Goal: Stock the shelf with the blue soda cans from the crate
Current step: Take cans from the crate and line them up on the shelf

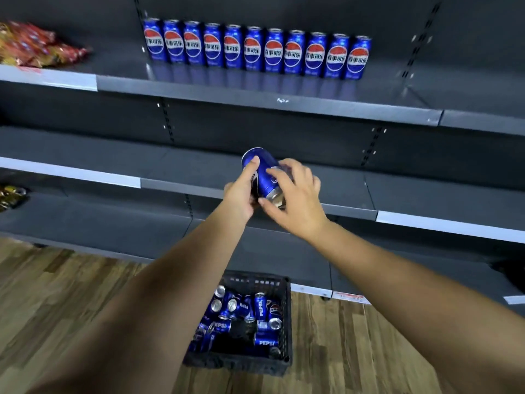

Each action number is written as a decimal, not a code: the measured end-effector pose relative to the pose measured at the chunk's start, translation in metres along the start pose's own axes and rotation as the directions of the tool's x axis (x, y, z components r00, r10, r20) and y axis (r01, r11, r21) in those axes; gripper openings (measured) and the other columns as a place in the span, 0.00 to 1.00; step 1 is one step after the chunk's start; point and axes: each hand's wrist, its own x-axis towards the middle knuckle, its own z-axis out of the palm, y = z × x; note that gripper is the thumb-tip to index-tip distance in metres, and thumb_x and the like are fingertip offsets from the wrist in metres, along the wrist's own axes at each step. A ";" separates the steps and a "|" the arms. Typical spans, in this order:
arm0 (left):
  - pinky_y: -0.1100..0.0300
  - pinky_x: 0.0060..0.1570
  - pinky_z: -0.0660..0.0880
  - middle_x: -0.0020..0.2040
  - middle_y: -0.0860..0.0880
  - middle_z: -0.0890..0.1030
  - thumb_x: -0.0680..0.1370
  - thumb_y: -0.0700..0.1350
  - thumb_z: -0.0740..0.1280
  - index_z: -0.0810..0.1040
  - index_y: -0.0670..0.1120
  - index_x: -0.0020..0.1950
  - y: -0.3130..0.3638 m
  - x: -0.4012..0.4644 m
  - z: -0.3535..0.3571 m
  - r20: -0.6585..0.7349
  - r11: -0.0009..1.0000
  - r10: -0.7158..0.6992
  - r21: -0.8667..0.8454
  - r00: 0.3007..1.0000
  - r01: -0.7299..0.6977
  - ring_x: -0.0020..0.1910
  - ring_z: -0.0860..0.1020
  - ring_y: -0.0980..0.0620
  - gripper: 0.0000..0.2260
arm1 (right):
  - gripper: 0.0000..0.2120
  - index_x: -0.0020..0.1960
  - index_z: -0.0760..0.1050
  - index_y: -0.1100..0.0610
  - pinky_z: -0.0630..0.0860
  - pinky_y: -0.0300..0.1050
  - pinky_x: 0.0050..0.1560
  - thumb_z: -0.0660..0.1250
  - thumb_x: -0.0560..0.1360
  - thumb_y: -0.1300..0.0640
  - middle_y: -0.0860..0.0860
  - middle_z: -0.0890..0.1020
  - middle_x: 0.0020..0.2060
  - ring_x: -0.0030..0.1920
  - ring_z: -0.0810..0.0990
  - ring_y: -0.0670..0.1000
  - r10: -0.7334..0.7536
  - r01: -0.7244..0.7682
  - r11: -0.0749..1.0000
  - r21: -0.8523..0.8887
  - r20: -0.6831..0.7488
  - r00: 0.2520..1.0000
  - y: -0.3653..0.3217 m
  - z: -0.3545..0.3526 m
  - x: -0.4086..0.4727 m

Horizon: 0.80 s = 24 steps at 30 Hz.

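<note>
Both my hands hold one blue soda can (262, 173), tilted, in front of the middle shelf. My left hand (241, 191) grips its left side with the thumb along the can. My right hand (295, 199) curls round its right side and silver end. A row of several upright blue cans (255, 49) stands on the upper shelf (255, 98). On the wooden floor below my arms sits the black crate (287, 322), holding several loose blue cans (261, 308) lying at all angles.
Red and yellow snack bags (37, 45) lie at the left end of the upper shelf. A gold packet (11, 194) shows at the far left, lower down. The middle shelf (113, 163) and lower shelf (99, 220) are dark grey with white price strips.
</note>
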 end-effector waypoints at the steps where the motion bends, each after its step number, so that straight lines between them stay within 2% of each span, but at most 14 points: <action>1: 0.56 0.32 0.78 0.48 0.42 0.83 0.66 0.52 0.78 0.74 0.38 0.60 0.004 0.000 0.001 -0.003 0.999 0.040 0.006 0.999 -0.040 0.36 0.84 0.47 0.30 | 0.29 0.65 0.71 0.55 0.63 0.52 0.57 0.66 0.68 0.44 0.55 0.70 0.64 0.62 0.69 0.57 0.113 -0.116 0.988 0.100 0.039 0.993 -0.004 -0.004 0.008; 3: 0.56 0.33 0.79 0.47 0.41 0.83 0.71 0.49 0.74 0.76 0.35 0.58 0.011 0.001 0.002 0.045 0.996 0.078 0.040 0.996 -0.079 0.36 0.83 0.46 0.22 | 0.33 0.70 0.66 0.54 0.63 0.51 0.63 0.72 0.69 0.45 0.52 0.66 0.66 0.66 0.66 0.53 0.311 -0.338 0.902 0.268 0.136 0.940 -0.008 -0.011 0.024; 4: 0.55 0.35 0.79 0.48 0.40 0.83 0.72 0.48 0.74 0.76 0.35 0.58 0.015 -0.001 0.002 0.068 0.993 0.096 0.059 0.993 -0.100 0.37 0.83 0.46 0.22 | 0.36 0.71 0.63 0.53 0.63 0.51 0.66 0.74 0.69 0.47 0.52 0.64 0.68 0.68 0.65 0.52 0.401 -0.451 0.819 0.354 0.208 0.892 -0.009 -0.015 0.031; 6: 0.56 0.37 0.80 0.49 0.40 0.82 0.73 0.47 0.73 0.77 0.36 0.56 0.024 -0.003 0.002 0.107 0.982 0.133 0.120 0.985 -0.146 0.38 0.83 0.46 0.18 | 0.39 0.73 0.58 0.53 0.66 0.47 0.65 0.75 0.69 0.51 0.52 0.65 0.68 0.67 0.67 0.51 0.508 -0.650 0.561 0.513 0.407 0.759 -0.009 -0.025 0.044; 7: 0.56 0.39 0.80 0.48 0.40 0.82 0.73 0.47 0.72 0.78 0.38 0.54 0.028 -0.005 0.003 0.119 0.974 0.149 0.151 0.982 -0.166 0.39 0.82 0.47 0.16 | 0.37 0.73 0.59 0.53 0.67 0.46 0.62 0.74 0.70 0.51 0.52 0.69 0.66 0.64 0.70 0.51 0.503 -0.723 0.434 0.537 0.522 0.689 -0.007 -0.029 0.048; 8: 0.54 0.42 0.81 0.48 0.40 0.83 0.73 0.47 0.72 0.78 0.39 0.51 0.032 -0.008 0.003 0.129 0.966 0.158 0.183 0.979 -0.180 0.39 0.82 0.47 0.14 | 0.32 0.70 0.63 0.53 0.67 0.46 0.58 0.73 0.70 0.50 0.51 0.75 0.62 0.59 0.74 0.51 0.460 -0.774 0.357 0.523 0.623 0.633 -0.004 -0.031 0.050; 10: 0.50 0.51 0.79 0.47 0.41 0.83 0.73 0.48 0.72 0.79 0.40 0.48 0.041 -0.013 0.003 0.150 0.952 0.181 0.220 0.972 -0.211 0.42 0.81 0.45 0.11 | 0.20 0.60 0.72 0.52 0.69 0.47 0.54 0.70 0.71 0.47 0.51 0.82 0.52 0.51 0.78 0.51 0.325 -0.818 0.306 0.487 0.754 0.571 -0.004 -0.035 0.050; 11: 0.48 0.54 0.77 0.46 0.41 0.83 0.73 0.48 0.73 0.80 0.41 0.46 0.044 -0.015 0.003 0.158 0.946 0.193 0.232 0.968 -0.227 0.42 0.81 0.45 0.10 | 0.17 0.57 0.74 0.52 0.70 0.47 0.53 0.69 0.71 0.46 0.51 0.83 0.49 0.49 0.79 0.51 0.260 -0.826 0.277 0.491 0.789 0.557 -0.006 -0.036 0.049; 15: 0.50 0.56 0.76 0.43 0.43 0.82 0.73 0.46 0.73 0.80 0.42 0.41 0.051 -0.023 -0.001 0.181 0.928 0.253 0.234 0.950 -0.292 0.44 0.78 0.45 0.08 | 0.14 0.51 0.76 0.54 0.75 0.47 0.55 0.68 0.66 0.51 0.52 0.84 0.42 0.45 0.82 0.52 0.142 -0.817 0.088 0.569 0.805 0.576 -0.012 -0.037 0.050; 17: 0.52 0.56 0.75 0.41 0.44 0.82 0.72 0.45 0.73 0.80 0.42 0.40 0.055 -0.027 -0.002 0.197 0.925 0.280 0.208 0.940 -0.319 0.44 0.78 0.46 0.07 | 0.15 0.51 0.76 0.54 0.76 0.47 0.55 0.68 0.65 0.55 0.52 0.84 0.40 0.42 0.83 0.52 0.120 -0.793 0.043 0.608 0.785 0.608 -0.016 -0.036 0.052; 19: 0.50 0.59 0.74 0.45 0.42 0.83 0.67 0.48 0.74 0.81 0.42 0.44 0.062 -0.031 -0.002 0.213 0.922 0.291 0.198 0.933 -0.333 0.47 0.80 0.44 0.12 | 0.12 0.53 0.76 0.54 0.77 0.46 0.52 0.68 0.69 0.60 0.51 0.84 0.40 0.41 0.83 0.51 0.139 -0.759 0.044 0.649 0.749 0.648 -0.021 -0.033 0.055; 21: 0.47 0.60 0.74 0.53 0.39 0.82 0.65 0.51 0.71 0.81 0.41 0.51 0.070 -0.035 -0.001 0.246 0.924 0.281 0.191 0.928 -0.331 0.52 0.80 0.40 0.19 | 0.12 0.54 0.76 0.54 0.78 0.44 0.47 0.68 0.72 0.63 0.51 0.84 0.40 0.40 0.83 0.50 0.184 -0.724 0.061 0.687 0.705 0.684 -0.029 -0.032 0.059; 24: 0.51 0.53 0.76 0.52 0.40 0.82 0.70 0.49 0.68 0.78 0.42 0.54 0.079 -0.039 -0.002 0.287 0.927 0.287 0.156 0.914 -0.340 0.49 0.80 0.42 0.16 | 0.22 0.59 0.74 0.54 0.76 0.49 0.55 0.74 0.67 0.63 0.51 0.84 0.48 0.46 0.82 0.52 0.296 -0.657 0.176 0.733 0.597 0.745 -0.038 -0.027 0.064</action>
